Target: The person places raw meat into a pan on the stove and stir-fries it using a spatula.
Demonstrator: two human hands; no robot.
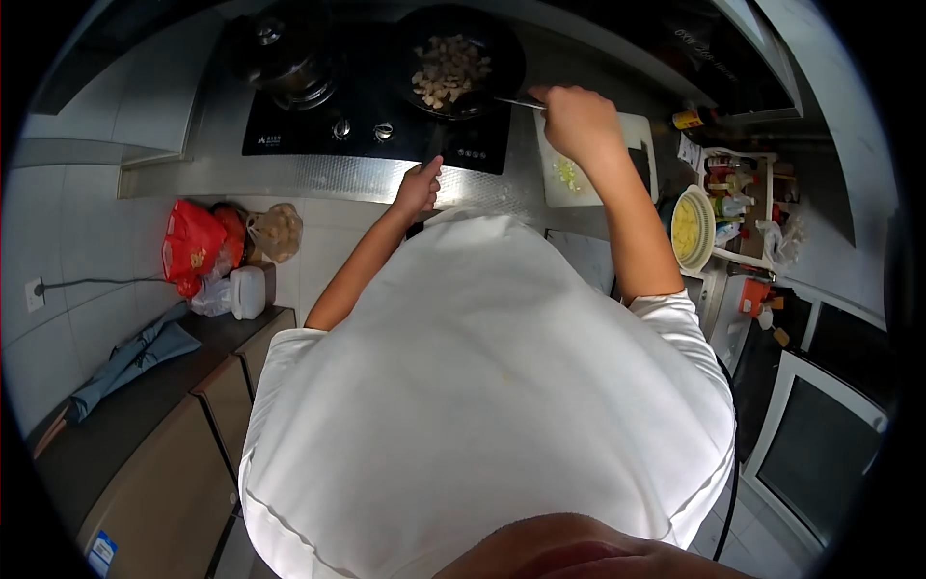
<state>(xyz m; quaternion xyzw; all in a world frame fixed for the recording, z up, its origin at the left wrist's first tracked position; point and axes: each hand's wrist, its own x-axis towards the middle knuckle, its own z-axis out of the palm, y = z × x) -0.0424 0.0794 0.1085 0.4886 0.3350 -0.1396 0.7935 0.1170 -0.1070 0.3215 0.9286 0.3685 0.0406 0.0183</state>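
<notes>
A dark frying pan (pixel 509 60) sits on the right side of the black cooktop (pixel 289 130). Light brown diced pieces of food (pixel 449 69) lie in it. My left hand (pixel 419 189) is wrapped round the pan's handle (pixel 436 145), which points towards me. In my right hand (pixel 585 122) is the handle of a spatula (pixel 519 101), held at the pan's right side. The spatula's dark head rests low in the pan, hard to make out against it. Right of the pan lies a white cutting board (pixel 576 193) with chopped pale green bits (pixel 566 174).
A lidded pot (pixel 289 68) stands on the left burner. On the right, a bowl of yellow pieces (pixel 687 230) is beside a rack of bottles (pixel 730 183). Red and clear bags (pixel 198 246) and a folded blue umbrella (pixel 135 357) lie on the left counter.
</notes>
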